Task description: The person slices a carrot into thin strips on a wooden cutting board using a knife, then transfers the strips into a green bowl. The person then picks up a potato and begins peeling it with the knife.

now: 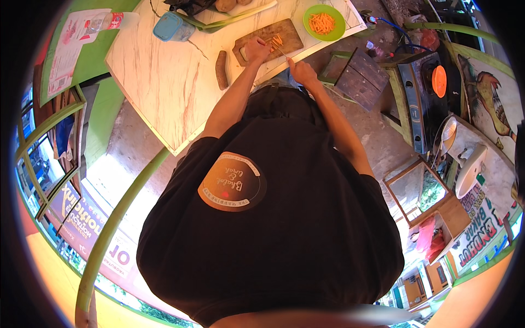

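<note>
On the wooden cutting board [290, 33], my left hand [257, 49] is bent over a piece of carrot, mostly hidden under the fingers. Cut carrot strips [278, 40] lie on the board just right of those fingertips. My right hand [303, 72] grips a knife [281, 51] at the board's near edge, its thin blade reaching toward the carrot. A green bowl [341, 25] holding more carrot strips [321, 23] stands right of the board. Left of the board lies a long, curved brown root vegetable [221, 70].
The marble-patterned table [164, 90] carries a blue-lidded plastic container [168, 26], leeks [229, 20] and brown tubers [225, 5] at the back. A dark wooden stool [363, 78] stands right of the table, and a gas stove [422, 94] with an orange bowl [439, 81] beyond it.
</note>
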### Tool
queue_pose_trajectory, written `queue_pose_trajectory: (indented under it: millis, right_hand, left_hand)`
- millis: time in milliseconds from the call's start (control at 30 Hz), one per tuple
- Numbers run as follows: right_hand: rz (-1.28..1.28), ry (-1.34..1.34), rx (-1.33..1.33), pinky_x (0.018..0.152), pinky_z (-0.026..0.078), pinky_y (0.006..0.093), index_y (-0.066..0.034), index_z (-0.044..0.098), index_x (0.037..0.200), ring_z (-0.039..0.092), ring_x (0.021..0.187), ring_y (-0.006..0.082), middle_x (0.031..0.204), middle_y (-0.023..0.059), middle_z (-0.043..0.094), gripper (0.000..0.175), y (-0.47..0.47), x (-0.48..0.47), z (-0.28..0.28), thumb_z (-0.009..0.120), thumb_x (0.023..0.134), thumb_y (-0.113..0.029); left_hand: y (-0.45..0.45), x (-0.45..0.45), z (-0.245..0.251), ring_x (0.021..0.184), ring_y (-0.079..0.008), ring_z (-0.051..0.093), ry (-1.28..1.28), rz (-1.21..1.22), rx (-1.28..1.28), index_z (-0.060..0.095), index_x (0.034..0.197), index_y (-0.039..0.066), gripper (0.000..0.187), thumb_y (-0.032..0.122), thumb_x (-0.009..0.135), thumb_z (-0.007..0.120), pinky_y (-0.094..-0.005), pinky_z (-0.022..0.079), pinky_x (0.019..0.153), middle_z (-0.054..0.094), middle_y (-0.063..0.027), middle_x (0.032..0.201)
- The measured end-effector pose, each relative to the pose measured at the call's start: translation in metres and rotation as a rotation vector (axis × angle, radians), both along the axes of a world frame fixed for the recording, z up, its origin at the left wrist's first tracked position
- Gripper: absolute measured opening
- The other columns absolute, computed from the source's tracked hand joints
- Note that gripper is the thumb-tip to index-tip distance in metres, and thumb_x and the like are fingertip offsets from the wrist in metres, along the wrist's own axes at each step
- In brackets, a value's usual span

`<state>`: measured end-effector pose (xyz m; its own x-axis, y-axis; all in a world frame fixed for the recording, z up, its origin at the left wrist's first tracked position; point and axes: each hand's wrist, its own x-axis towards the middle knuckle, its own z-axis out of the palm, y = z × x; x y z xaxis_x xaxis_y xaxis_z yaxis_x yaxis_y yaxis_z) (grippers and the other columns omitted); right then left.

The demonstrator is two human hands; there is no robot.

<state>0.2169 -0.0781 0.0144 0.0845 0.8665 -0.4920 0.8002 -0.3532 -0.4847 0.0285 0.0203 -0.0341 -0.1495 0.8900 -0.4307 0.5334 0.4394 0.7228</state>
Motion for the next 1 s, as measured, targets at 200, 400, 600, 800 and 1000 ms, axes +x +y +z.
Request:
queue_pose_trajectory:
  millis: [200,400,600,800,1000]
  right_hand:
    - [0.002,-0.016,0.03,0.087,0.054,0.0597,0.0115,0.072,0.09,0.068,0.094,0.0567,0.092,0.0396,0.068,0.081,0.001,-0.005,0.012,0.039,0.107,-0.06]
    - [0.07,-0.083,0.059,0.081,0.057,0.0575,0.009,0.073,0.09,0.071,0.09,0.053,0.088,0.035,0.071,0.077,0.003,-0.011,0.023,0.036,0.108,-0.057]
    - [0.063,-0.134,0.028,0.077,0.059,0.0561,0.0067,0.073,0.091,0.073,0.087,0.0499,0.088,0.0329,0.072,0.073,0.006,-0.018,0.028,0.036,0.109,-0.054]
    - [0.075,-0.173,0.037,0.076,0.06,0.0543,0.0046,0.074,0.089,0.074,0.085,0.048,0.087,0.0306,0.073,0.071,0.006,-0.022,0.025,0.037,0.109,-0.052]
    - [0.099,-0.223,0.087,0.069,0.061,0.0531,0.0033,0.074,0.085,0.074,0.079,0.0454,0.083,0.0282,0.073,0.072,0.004,-0.019,0.015,0.037,0.109,-0.054]
  left_hand:
    - [0.001,0.001,-0.005,0.069,-0.0163,0.075,0.061,-0.053,0.036,0.068,0.082,0.005,0.019,0.018,0.081,0.082,-0.031,0.059,0.066,0.077,-0.0078,0.074]
    - [0.002,-0.001,-0.011,0.08,-0.0251,0.076,0.03,-0.013,0.001,0.071,0.08,0.008,0.022,0.024,0.073,0.084,-0.0386,0.06,0.076,0.077,-0.0099,0.079]
    - [0.001,0.0,-0.002,0.079,-0.0241,0.076,0.017,0.002,-0.026,0.071,0.081,0.008,0.021,0.023,0.073,0.084,-0.0375,0.06,0.075,0.077,-0.0095,0.079]
    - [0.001,0.0,-0.001,0.078,-0.0233,0.075,0.044,0.004,-0.033,0.07,0.08,0.009,0.022,0.024,0.073,0.084,-0.037,0.06,0.075,0.077,-0.0093,0.079]
    - [0.001,0.0,-0.004,0.079,-0.0232,0.075,0.025,0.014,-0.032,0.071,0.079,0.009,0.022,0.024,0.073,0.085,-0.0374,0.06,0.074,0.077,-0.0089,0.078]
